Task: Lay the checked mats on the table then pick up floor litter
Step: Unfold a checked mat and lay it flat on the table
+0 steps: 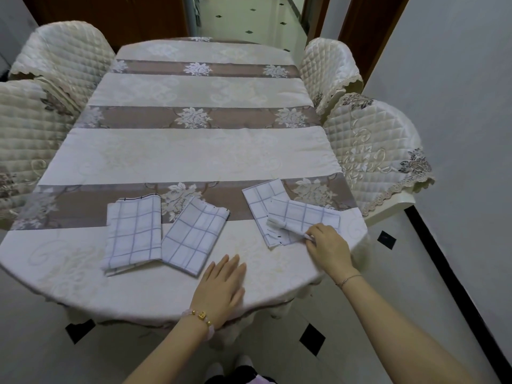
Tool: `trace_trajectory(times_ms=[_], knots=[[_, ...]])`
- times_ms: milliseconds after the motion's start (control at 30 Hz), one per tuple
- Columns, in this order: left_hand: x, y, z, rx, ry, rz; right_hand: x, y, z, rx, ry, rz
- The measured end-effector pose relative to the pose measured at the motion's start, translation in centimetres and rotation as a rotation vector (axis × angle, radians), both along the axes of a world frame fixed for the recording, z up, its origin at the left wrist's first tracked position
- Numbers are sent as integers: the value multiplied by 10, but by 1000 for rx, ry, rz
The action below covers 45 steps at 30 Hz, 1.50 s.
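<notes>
Several folded white mats with blue checks lie near the front of the table point(194, 151). One mat point(133, 234) sits at the left, a second mat point(194, 234) lies tilted beside it. Two more overlap at the right: a lower mat point(263, 198) and an upper mat point(307, 217). My right hand point(329, 248) pinches the curled near corner of the upper mat. My left hand point(221, 286) rests flat on the tablecloth near the front edge, fingers together, holding nothing.
Quilted cream chairs stand at both sides: two on the left point(30, 128) and two on the right point(371, 145). A white wall point(457, 106) runs close along the right. The floor point(415, 273) is pale tile with small black diamonds. A doorway point(249, 15) opens beyond the table.
</notes>
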State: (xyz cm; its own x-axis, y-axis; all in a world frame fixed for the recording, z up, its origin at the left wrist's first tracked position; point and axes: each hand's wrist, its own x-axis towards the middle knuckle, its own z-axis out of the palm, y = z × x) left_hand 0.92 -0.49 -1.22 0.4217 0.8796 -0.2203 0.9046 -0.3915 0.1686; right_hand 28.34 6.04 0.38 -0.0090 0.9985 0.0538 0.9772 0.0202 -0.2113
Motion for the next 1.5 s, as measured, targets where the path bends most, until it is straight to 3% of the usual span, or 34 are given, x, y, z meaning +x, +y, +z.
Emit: trace_trajectory(times_ms=[167, 367, 467, 533, 667, 767, 900, 1200, 1400, 1500], knots=[[1, 1, 3, -6, 12, 12, 4, 0, 12, -44, 127, -159], [0, 1, 7, -35, 0, 13, -4, -18, 48, 4, 646, -289], [-1, 3, 13, -41, -105, 13, -23, -31, 68, 11, 900, -289], [-1, 2, 27, -126, -303, 89, -39, -40, 75, 7, 1024, -275], [0, -16, 65, -82, -760, 281, -81, -57, 78, -29, 1141, -237], [0, -31, 85, -212, -1103, 475, -118, -71, 76, -114, 1245, -215], [-10, -42, 98, -371, -1333, 619, -155, -88, 77, -296, 1431, -221], [-44, -55, 92, -356, -1372, 785, -187, -95, 80, -503, 1478, -174], [-67, -45, 84, -120, -1242, 865, -177, -87, 79, -461, 1480, -201], [-87, -38, 81, -119, -1274, 965, -160, -81, 74, -405, 1409, -271]])
